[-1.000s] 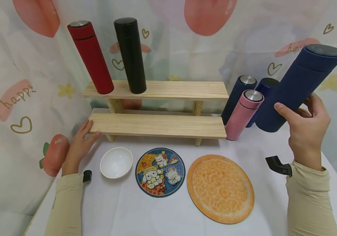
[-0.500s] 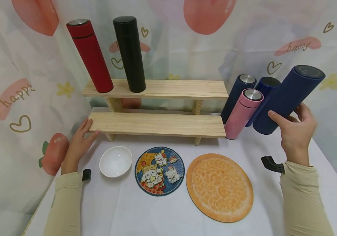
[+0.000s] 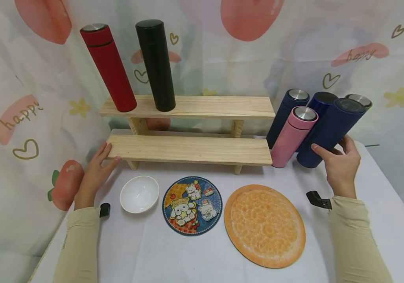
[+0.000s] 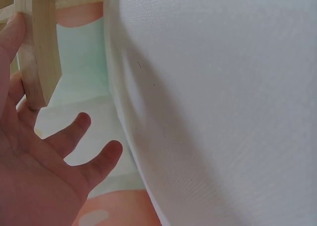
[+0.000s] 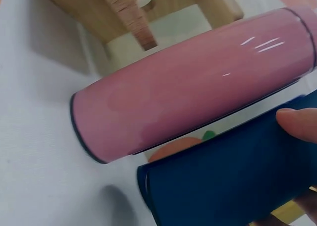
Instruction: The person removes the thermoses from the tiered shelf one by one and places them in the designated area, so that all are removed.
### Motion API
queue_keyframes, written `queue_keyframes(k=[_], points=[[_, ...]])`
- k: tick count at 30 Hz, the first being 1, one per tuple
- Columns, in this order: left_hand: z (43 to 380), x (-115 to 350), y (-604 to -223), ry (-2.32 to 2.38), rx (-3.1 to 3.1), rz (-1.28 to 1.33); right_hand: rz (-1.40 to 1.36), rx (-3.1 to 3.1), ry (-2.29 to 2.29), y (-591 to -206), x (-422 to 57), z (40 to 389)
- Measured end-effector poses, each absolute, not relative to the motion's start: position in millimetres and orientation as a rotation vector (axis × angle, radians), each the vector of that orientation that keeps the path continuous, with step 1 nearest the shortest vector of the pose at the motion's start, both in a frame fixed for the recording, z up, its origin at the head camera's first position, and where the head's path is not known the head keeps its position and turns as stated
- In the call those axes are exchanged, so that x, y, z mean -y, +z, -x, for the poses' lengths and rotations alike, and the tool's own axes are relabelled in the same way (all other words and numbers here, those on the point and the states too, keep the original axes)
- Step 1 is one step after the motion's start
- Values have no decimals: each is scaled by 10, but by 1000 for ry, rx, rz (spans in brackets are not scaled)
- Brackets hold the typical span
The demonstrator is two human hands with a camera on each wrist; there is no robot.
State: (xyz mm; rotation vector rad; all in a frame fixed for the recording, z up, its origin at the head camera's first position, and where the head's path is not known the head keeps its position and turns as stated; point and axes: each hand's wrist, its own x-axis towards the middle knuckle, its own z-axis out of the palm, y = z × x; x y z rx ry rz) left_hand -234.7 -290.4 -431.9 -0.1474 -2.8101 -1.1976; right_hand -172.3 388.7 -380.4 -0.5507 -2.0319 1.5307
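My right hand (image 3: 341, 169) grips a wide navy vacuum flask (image 3: 329, 133) around its lower part, thumb on the near side. In the right wrist view this flask (image 5: 218, 181) is close beside the pink flask (image 5: 198, 87), and a shadow shows on the cloth near its base. Behind them in the head view are a dark blue flask with a steel lid (image 3: 286, 116), a glossy blue flask (image 3: 320, 101) and a partly hidden steel-lidded one (image 3: 361, 99). My left hand (image 3: 95, 175) rests against the left end of the lower wooden shelf (image 3: 187, 149), fingers mostly straight, thumb by its front edge.
On the upper shelf (image 3: 219, 107) stand a red flask (image 3: 109, 70) and a black flask (image 3: 157, 67). In front lie a white bowl (image 3: 139, 194), a round cartoon mat (image 3: 192, 206) and a round orange-brown mat (image 3: 264, 226). A printed curtain (image 3: 223, 74) hangs behind.
My right hand has brought the wide navy flask down and left, beside the pink one, bringing another steel lid into view behind it. The left hand stays at the shelf end.
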Motion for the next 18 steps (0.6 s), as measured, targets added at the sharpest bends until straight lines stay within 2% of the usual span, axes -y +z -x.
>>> queue_keyframes(k=[18], points=[[2346, 2905, -4327, -1214, 2795, 144, 541, 2005, 1601, -4083, -3909, 1820]])
